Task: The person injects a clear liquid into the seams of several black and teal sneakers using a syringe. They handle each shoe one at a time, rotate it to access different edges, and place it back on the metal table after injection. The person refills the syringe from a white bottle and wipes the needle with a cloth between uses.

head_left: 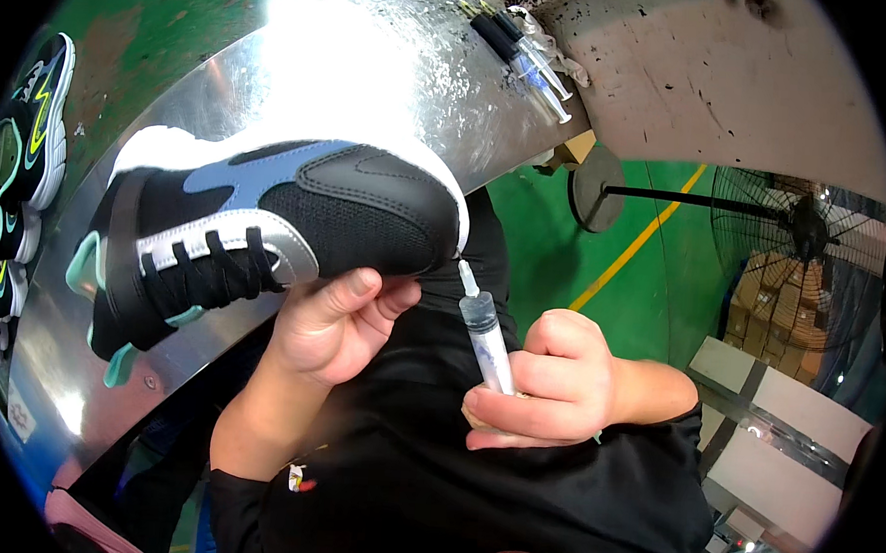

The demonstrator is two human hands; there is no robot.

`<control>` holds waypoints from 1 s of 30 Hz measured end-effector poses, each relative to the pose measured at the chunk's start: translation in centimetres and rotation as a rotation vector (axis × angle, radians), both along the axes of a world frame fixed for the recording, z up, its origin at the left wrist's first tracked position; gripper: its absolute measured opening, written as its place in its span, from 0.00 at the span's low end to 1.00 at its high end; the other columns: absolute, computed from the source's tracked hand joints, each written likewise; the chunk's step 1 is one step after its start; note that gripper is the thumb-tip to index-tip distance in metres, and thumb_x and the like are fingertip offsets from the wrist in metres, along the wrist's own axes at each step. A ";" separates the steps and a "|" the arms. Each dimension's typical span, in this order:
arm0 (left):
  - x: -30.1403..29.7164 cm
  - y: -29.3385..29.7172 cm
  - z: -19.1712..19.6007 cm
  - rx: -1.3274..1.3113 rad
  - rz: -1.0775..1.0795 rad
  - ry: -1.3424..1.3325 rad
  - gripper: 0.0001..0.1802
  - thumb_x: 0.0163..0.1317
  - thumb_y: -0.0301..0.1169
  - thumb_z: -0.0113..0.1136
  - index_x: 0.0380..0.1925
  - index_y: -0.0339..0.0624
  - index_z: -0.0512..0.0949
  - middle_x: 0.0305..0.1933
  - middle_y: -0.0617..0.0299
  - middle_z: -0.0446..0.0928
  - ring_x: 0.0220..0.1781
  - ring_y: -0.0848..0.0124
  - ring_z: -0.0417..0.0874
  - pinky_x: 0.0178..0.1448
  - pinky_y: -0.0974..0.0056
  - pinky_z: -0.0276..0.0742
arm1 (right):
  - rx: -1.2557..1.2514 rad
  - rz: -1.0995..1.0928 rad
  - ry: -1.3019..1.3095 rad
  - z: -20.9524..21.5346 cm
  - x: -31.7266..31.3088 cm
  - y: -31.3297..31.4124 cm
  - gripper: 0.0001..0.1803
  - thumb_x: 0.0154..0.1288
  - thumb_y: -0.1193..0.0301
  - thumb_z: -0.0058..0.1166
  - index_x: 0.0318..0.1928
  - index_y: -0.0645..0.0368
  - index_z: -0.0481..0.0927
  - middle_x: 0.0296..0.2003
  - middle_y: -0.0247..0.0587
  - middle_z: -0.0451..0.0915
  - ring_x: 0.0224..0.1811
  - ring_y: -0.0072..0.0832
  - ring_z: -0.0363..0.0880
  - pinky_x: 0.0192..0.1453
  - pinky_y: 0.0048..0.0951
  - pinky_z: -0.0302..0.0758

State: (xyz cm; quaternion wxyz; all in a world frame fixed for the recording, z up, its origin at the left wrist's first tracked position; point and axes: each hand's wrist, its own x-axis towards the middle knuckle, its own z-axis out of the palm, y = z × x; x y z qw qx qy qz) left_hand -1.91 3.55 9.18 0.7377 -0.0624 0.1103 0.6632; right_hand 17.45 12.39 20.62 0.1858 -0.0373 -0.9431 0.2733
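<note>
A black sneaker (356, 207) with blue and silver panels and a white sole lies tilted on its side, its toe toward the right. My left hand (335, 321) grips it from below, thumb and fingers against the black upper; part of the fingers is hidden behind the shoe. In my right hand (557, 388) is a clear syringe (487, 339) with whitish content, fingers wrapped round its barrel. The syringe's narrow tip points up at the edge between sole and upper near the toe. Whether the tip touches the shoe I cannot tell.
A shiny metal table (443, 76) curves beneath the sneaker. Two more syringes (520, 55) lie at its far edge beside crumpled white material. Several similar shoes (45, 126) stand at the far left. A black fan (806, 230) and stacked boxes (786, 415) are at the right.
</note>
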 end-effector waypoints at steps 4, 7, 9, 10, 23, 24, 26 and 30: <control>-0.2 0.2 1.4 0.034 -0.013 -0.046 0.21 0.63 0.24 0.57 0.57 0.39 0.71 0.55 0.51 0.76 0.57 0.59 0.79 0.51 0.62 0.84 | 0.103 -0.007 0.019 -0.7 -0.3 -0.4 0.15 0.47 0.61 0.71 0.35 0.50 0.82 0.19 0.23 0.63 0.20 0.23 0.54 0.21 0.24 0.49; -0.1 -0.1 0.9 0.117 0.000 0.032 0.25 0.64 0.35 0.59 0.59 0.39 0.70 0.59 0.50 0.74 0.63 0.55 0.74 0.51 0.66 0.83 | 0.138 0.000 0.013 -0.8 -0.4 -0.5 0.16 0.46 0.62 0.71 0.35 0.50 0.81 0.19 0.23 0.63 0.20 0.22 0.55 0.21 0.24 0.50; 0.0 -0.2 1.1 0.096 0.006 0.045 0.25 0.64 0.35 0.58 0.60 0.39 0.70 0.59 0.50 0.74 0.62 0.55 0.74 0.50 0.66 0.83 | 0.155 0.005 0.001 -0.8 -0.4 -0.5 0.16 0.46 0.62 0.71 0.36 0.50 0.81 0.18 0.23 0.62 0.20 0.22 0.55 0.21 0.24 0.50; 0.0 -0.2 1.2 0.085 0.010 0.052 0.25 0.64 0.35 0.58 0.60 0.40 0.70 0.59 0.50 0.74 0.62 0.55 0.74 0.50 0.67 0.83 | 0.159 0.008 -0.006 -0.8 -0.4 -0.5 0.16 0.46 0.62 0.71 0.36 0.50 0.81 0.18 0.23 0.62 0.20 0.22 0.55 0.21 0.24 0.50; -0.7 -2.4 -0.6 0.132 -0.083 -0.086 0.18 0.61 0.19 0.56 0.52 0.39 0.75 0.52 0.55 0.78 0.55 0.63 0.79 0.58 0.55 0.77 | 0.061 0.014 0.049 0.8 0.3 -0.3 0.19 0.44 0.58 0.72 0.34 0.54 0.81 0.18 0.25 0.67 0.18 0.26 0.62 0.22 0.27 0.58; -0.9 -3.5 -1.0 0.105 -0.100 -0.070 0.18 0.61 0.19 0.56 0.52 0.38 0.75 0.53 0.55 0.78 0.55 0.63 0.79 0.60 0.54 0.75 | 0.012 -0.033 0.028 0.2 0.2 0.3 0.22 0.43 0.57 0.72 0.36 0.54 0.81 0.19 0.27 0.70 0.19 0.27 0.64 0.23 0.28 0.59; -0.9 -5.8 -2.4 0.078 -0.140 -0.058 0.18 0.62 0.20 0.56 0.53 0.37 0.74 0.54 0.55 0.78 0.58 0.62 0.77 0.65 0.53 0.69 | -0.072 -0.150 -0.005 -1.7 -0.1 1.8 0.25 0.43 0.57 0.72 0.40 0.56 0.80 0.22 0.30 0.74 0.22 0.29 0.68 0.26 0.29 0.62; -1.3 -8.7 -3.6 -0.017 -0.199 -0.011 0.25 0.58 0.17 0.57 0.57 0.36 0.71 0.62 0.54 0.72 0.65 0.62 0.70 0.71 0.57 0.62 | -0.346 -0.422 -0.134 -5.3 -0.3 4.3 0.23 0.47 0.66 0.69 0.43 0.62 0.78 0.28 0.38 0.77 0.29 0.29 0.72 0.34 0.28 0.69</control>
